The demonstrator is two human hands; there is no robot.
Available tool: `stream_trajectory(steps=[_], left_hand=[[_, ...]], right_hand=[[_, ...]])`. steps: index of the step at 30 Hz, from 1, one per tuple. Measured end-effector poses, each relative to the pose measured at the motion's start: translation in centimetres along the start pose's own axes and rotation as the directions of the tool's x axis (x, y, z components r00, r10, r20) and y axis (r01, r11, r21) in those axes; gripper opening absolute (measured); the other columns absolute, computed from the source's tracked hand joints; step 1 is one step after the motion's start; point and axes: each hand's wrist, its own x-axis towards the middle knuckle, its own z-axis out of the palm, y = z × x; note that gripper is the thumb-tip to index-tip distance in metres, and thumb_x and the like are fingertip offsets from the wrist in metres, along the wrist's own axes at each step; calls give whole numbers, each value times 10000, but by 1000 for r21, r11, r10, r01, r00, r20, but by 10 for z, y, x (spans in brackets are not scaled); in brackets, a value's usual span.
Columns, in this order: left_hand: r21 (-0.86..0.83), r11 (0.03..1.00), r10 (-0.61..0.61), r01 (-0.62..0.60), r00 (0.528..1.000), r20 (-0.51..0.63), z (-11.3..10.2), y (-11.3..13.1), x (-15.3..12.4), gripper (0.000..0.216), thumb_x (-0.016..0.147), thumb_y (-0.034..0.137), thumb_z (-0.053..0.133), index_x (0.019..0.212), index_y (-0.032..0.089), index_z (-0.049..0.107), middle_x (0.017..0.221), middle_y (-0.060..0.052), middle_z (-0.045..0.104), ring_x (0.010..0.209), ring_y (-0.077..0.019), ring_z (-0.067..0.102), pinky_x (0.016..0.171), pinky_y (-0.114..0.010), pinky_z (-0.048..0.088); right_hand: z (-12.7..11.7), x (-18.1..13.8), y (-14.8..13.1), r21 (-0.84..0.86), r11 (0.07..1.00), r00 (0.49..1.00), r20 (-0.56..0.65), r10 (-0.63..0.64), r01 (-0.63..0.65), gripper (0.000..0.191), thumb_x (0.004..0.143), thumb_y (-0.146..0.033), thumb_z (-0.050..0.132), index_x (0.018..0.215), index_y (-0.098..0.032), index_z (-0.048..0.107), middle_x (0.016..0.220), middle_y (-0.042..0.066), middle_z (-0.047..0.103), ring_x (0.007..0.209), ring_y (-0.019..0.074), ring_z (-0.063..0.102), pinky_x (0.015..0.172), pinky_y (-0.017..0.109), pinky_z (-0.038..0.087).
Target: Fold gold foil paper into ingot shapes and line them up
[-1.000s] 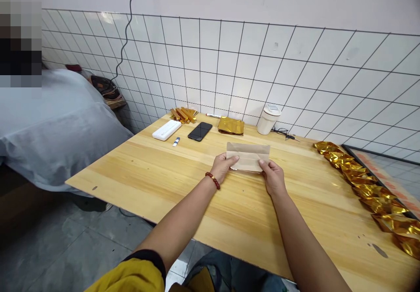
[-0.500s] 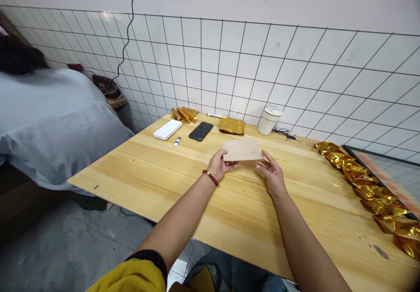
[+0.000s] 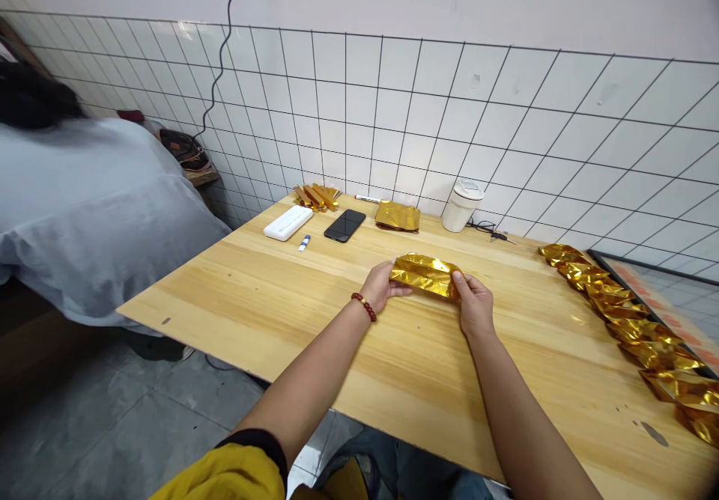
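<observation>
Seemingly mid-fold, left hand (image 3: 380, 289) and right hand (image 3: 476, 303) have a grip on opposite ends of the gold foil (image 3: 425, 274), inside the edges of the surface (image 3: 252, 283); creasing would call for even pressure.

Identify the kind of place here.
Probably an indoor handcraft workspace: a wooden table, a row of folded gold foil pieces along its right side, and a tiled wall behind.

Hidden underside of gold foil (image 3: 425, 274), co-worker (image 3: 101, 208) cut by left edge, power bank (image 3: 287, 224) with unreadably small print
</observation>
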Motion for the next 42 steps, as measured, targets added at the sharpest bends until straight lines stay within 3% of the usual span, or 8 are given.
stream_trajectory(steps=[6, 8, 11, 14, 20, 25, 35, 42], left_hand=[[16, 1000, -15, 15, 999, 30, -1, 2, -3, 759, 770, 745, 585, 1301, 204, 551, 1002, -141, 731, 659, -211, 713, 555, -290, 576], [41, 999, 5, -7, 998, 61, -1, 0, -3, 760, 714, 687, 705, 1300, 229, 546, 1032, -130, 730, 644, -199, 719, 565, -273, 574], [122, 992, 24, -38, 993, 116, 0, -5, -3, 582, 644, 417, 876, 1122, 182, 641, 1011, -127, 733, 628, -186, 717, 553, -254, 568], [152, 987, 30, -41, 997, 76, 1, -9, -2, 332, 707, 293, 843, 922, 113, 665, 856, -116, 733, 569, -155, 691, 509, -225, 547], [112, 993, 31, -34, 999, 24, 1, -6, 0, 128, 849, 197, 691, 906, 87, 659, 787, -95, 728, 551, -133, 676, 501, -218, 558], [94, 995, 12, -15, 1000, 28, 0, -4, 1, 127, 814, 178, 716, 883, 91, 655, 807, -102, 724, 566, -153, 690, 507, -236, 563], [57, 998, 28, -27, 1000, -14, -4, 5, 2, 111, 743, 108, 642, 854, 102, 631, 680, -60, 692, 490, -144, 656, 444, -209, 498], [59, 997, 57, -54, 997, -45, -10, 8, 6, 135, 700, 56, 564, 812, 108, 620, 626, -60, 677, 470, -143, 641, 438, -214, 488]], right_hand=[[-1, 2, 2, 16, 999, 998, -28, 52, -52, 330, 655, -525, 822, 775, -224, 757, 778, 11, 746, 691, 190, 654, 710, 349, 542], [-3, 4, 4, 6, 999, 998, -26, 53, -53, 331, 660, -532, 816, 768, -226, 754, 765, 10, 743, 704, 198, 662, 720, 353, 542], [-5, 5, 6, -7, 998, 998, -2, 56, -56, 329, 693, -546, 793, 751, -225, 745, 727, 6, 732, 726, 211, 673, 731, 357, 544], [-4, 4, 3, 42, 996, 997, 28, 73, -74, 332, 707, -546, 788, 791, -227, 754, 781, 12, 753, 800, 228, 697, 788, 370, 549], [0, 0, -5, 89, 988, 980, 165, 113, -129, 447, 560, -396, 904, 955, -239, 763, 980, 35, 778, 908, 247, 714, 879, 396, 546], [-1, 2, -2, 85, 985, 983, 117, 138, -149, 357, 552, -395, 885, 857, -238, 786, 854, 20, 777, 787, 221, 701, 833, 382, 549], [-6, 3, -4, 82, 985, 970, 203, 130, -149, 276, 562, -310, 840, 828, -254, 793, 850, 1, 771, 821, 215, 689, 843, 361, 515], [-6, 4, -1, 94, 980, 969, 191, 155, -175, 232, 535, -303, 835, 758, -256, 796, 855, 20, 782, 825, 245, 702, 837, 398, 536]])
